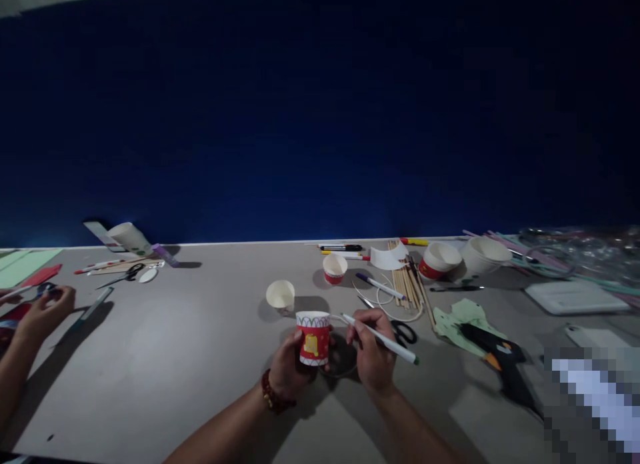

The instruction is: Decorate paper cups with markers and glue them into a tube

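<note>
Left hand (290, 365): fingers curled in a grasp, knuckles up.
Right hand (371, 356): fingertips pinched together, just right of the left fingers.
Forearms (227, 421): bare, angling inward behind the fingers.

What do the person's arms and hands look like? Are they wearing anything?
Both arms are bare, with no sleeves or gloves. The left hand has a dark red beaded bracelet at its wrist. The right hand wears nothing that shows.

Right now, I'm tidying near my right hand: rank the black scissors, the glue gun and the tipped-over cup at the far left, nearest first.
1. Black scissors, just right of the right hand.
2. Glue gun, farther out on the right.
3. Tipped-over cup, far left at the back.
</note>
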A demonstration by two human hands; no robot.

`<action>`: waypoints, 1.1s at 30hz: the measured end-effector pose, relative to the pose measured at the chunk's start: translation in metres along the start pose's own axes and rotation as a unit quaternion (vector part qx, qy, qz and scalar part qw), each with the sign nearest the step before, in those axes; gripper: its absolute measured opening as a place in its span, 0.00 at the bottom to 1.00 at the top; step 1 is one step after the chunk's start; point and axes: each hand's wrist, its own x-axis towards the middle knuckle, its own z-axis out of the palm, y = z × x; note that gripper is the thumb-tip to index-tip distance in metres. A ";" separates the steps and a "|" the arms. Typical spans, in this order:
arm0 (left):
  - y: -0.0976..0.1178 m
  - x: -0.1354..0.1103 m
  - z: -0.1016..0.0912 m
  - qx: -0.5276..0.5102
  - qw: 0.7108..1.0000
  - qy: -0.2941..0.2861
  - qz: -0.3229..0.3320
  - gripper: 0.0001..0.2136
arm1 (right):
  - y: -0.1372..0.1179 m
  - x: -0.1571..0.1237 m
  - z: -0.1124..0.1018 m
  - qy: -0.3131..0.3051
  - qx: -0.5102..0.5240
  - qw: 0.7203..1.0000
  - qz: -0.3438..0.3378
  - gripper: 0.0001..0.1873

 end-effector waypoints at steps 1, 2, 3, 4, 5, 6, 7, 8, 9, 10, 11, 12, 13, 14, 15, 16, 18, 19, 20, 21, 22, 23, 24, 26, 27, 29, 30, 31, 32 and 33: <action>0.002 0.000 -0.001 -0.021 1.000 -0.018 -0.008 0.25 | -0.001 -0.001 0.000 0.006 -0.010 1.000 0.005 0.08; 0.003 0.001 -0.002 -0.041 0.998 -0.036 -0.012 0.24 | -0.001 -0.001 0.001 0.009 -0.020 1.000 0.011 0.08; 0.004 0.001 -0.003 -0.060 0.997 -0.051 -0.012 0.24 | -0.002 -0.002 0.001 0.010 -0.028 0.999 0.018 0.09; 0.005 0.001 -0.005 -0.075 0.995 -0.061 -0.008 0.23 | -0.003 -0.003 0.001 0.009 -0.035 0.999 0.023 0.09; 0.004 0.001 -0.006 -0.086 0.994 -0.066 -0.001 0.22 | -0.004 -0.004 0.002 0.008 -0.040 0.999 0.028 0.10; 0.004 0.001 -0.007 -0.092 0.994 -0.064 0.007 0.22 | -0.005 -0.005 0.002 0.004 -0.045 0.999 0.030 0.11; 0.003 0.001 -0.008 -0.092 0.994 -0.059 0.015 0.21 | -0.006 -0.005 0.003 0.003 -0.047 0.998 0.030 0.11; 0.002 0.001 -0.008 -0.088 0.995 -0.052 0.019 0.21 | -0.007 -0.006 0.003 0.002 -0.046 0.999 0.027 0.11; 0.002 0.001 -0.008 -0.082 0.995 -0.044 0.020 0.21 | -0.008 -0.006 0.003 0.001 -0.044 0.999 0.023 0.11; 0.002 0.000 -0.008 -0.074 0.996 -0.039 0.016 0.21 | -0.009 -0.007 0.004 -0.003 -0.042 0.999 0.018 0.11; 0.002 -0.001 -0.008 -0.067 0.997 -0.036 0.007 0.21 | -0.010 -0.007 0.004 -0.006 -0.040 0.999 0.013 0.11; 0.003 -0.002 -0.008 -0.062 0.997 -0.035 -0.003 0.22 | -0.011 -0.007 0.005 -0.010 -0.039 0.999 0.008 0.11; 0.004 -0.002 -0.008 -0.059 0.998 -0.036 -0.014 0.22 | -0.012 -0.008 0.005 -0.014 -0.040 0.999 0.004 0.10; 0.005 -0.003 -0.008 -0.058 0.997 -0.038 -0.022 0.23 | -0.013 -0.008 0.006 -0.017 -0.043 0.999 0.000 0.10; 0.005 -0.004 -0.008 -0.061 0.997 -0.040 -0.027 0.24 | -0.015 -0.009 0.006 -0.020 -0.047 0.999 -0.005 0.09; 0.005 -0.004 -0.009 -0.066 0.996 -0.042 -0.030 0.24 | -0.017 -0.010 0.007 -0.022 -0.052 0.998 -0.012 0.09; 0.004 -0.004 -0.011 -0.078 0.995 -0.049 -0.030 0.23 | -0.023 -0.012 0.007 -0.027 -0.061 0.997 -0.033 0.08; 0.003 -0.003 -0.012 -0.082 0.995 -0.053 -0.029 0.22 | -0.025 -0.013 0.008 -0.031 -0.062 0.997 -0.045 0.07; 0.002 -0.003 -0.012 -0.084 0.994 -0.057 -0.026 0.21 | -0.027 -0.015 0.008 -0.038 -0.059 0.996 -0.056 0.06; 0.000 -0.002 -0.011 -0.083 0.994 -0.060 -0.022 0.21 | -0.029 -0.016 0.008 -0.049 -0.051 0.995 -0.063 0.05; -0.001 -0.002 -0.010 -0.079 0.995 -0.060 -0.018 0.20 | -0.030 -0.018 0.007 -0.063 -0.041 0.995 -0.068 0.04; -0.001 -0.001 -0.008 -0.075 0.996 -0.056 -0.014 0.20 | -0.030 -0.020 0.007 -0.080 -0.031 0.994 -0.072 0.03; -0.002 -0.001 -0.005 -0.068 0.996 -0.048 -0.010 0.21 | -0.029 -0.022 0.006 -0.096 -0.026 0.992 -0.077 0.02; -0.003 -0.002 0.001 -0.051 0.999 -0.020 0.002 0.22 | -0.024 -0.026 0.005 -0.124 -0.039 0.987 -0.091 0.01; -0.004 -0.002 0.003 -0.038 0.999 -0.001 0.013 0.22 | -0.022 -0.027 0.004 -0.131 -0.055 0.985 -0.101 0.01; -0.006 -0.003 0.006 -0.007 0.998 0.034 0.044 0.22 | -0.019 -0.028 0.003 -0.140 -0.088 0.979 -0.120 0.01; -0.007 -0.003 0.006 0.011 0.997 0.049 0.058 0.22 | -0.019 -0.028 0.003 -0.145 -0.102 0.976 -0.126 0.02; -0.007 -0.003 0.007 0.028 0.995 0.061 0.069 0.23 | -0.019 -0.028 0.003 -0.149 -0.113 0.974 -0.130 0.02; -0.007 -0.003 0.007 0.044 0.994 0.071 0.074 0.23 | -0.021 -0.027 0.004 -0.152 -0.120 0.972 -0.135 0.02; -0.008 -0.003 0.007 0.058 0.992 0.077 0.077 0.23 | -0.022 -0.026 0.004 -0.156 -0.125 0.970 -0.140 0.03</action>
